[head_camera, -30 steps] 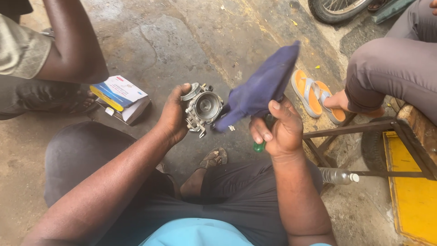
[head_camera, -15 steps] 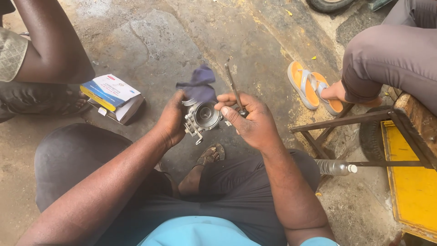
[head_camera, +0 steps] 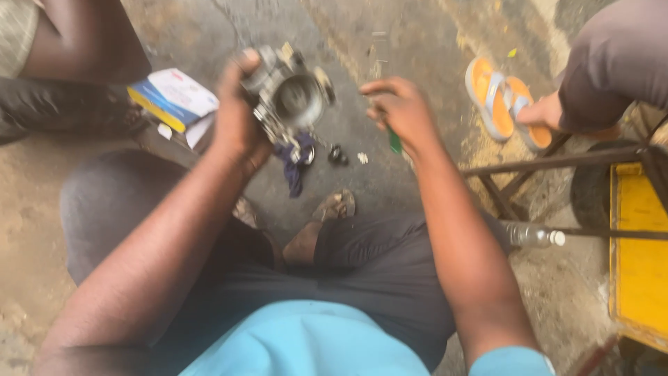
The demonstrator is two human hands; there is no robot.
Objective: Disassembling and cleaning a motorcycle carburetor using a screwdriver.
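Note:
My left hand grips a grey metal engine part with a round bore, a carburettor-like body, and holds it up over the concrete ground. My right hand is to its right, apart from the part, and holds a thin tool with a green handle that pokes out below the fingers. A dark blue rag lies on the ground under the part. Small loose pieces lie beside the rag. The frame is blurred.
A blue, yellow and white cardboard box lies at the left beside another person's legs. At the right, another person's foot in an orange sandal, a metal stool frame, a yellow surface and a clear bottle.
The blue rag has left my hands and now lies on the ground. My left hand lifted the metal part higher. My right hand let go of it and drew away to the right.

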